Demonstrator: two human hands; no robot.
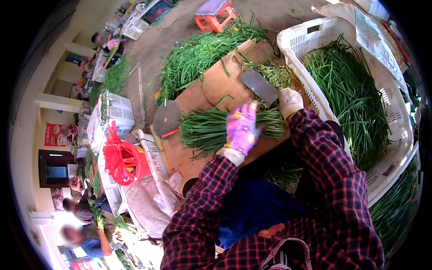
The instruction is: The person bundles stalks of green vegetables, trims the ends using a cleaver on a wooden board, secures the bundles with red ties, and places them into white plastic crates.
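Note:
My left hand (pixel 242 125), in a purple flowered glove, lies on top of a bundle of green garlic chives (pixel 206 130) on a wooden board (pixel 222 86). My right hand (pixel 289 100), in a whitish glove, is closed at the near end of a cleaver with a broad grey blade (pixel 259 86); its handle is hidden by the hand. The blade is beside the pale stem ends of the bundle. Chopped stem pieces (pixel 278 75) lie around and beyond the blade. A dark round disc (pixel 166 118) with a red strip lies at the board's left.
A white plastic crate (pixel 293 55) full of chives stands at the right. Loose chives (pixel 192 60) are heaped beyond the board. A red plastic basket with red ties (pixel 133 162) stands left, and a red stool (pixel 216 18) is at the top. Several people work at the far left.

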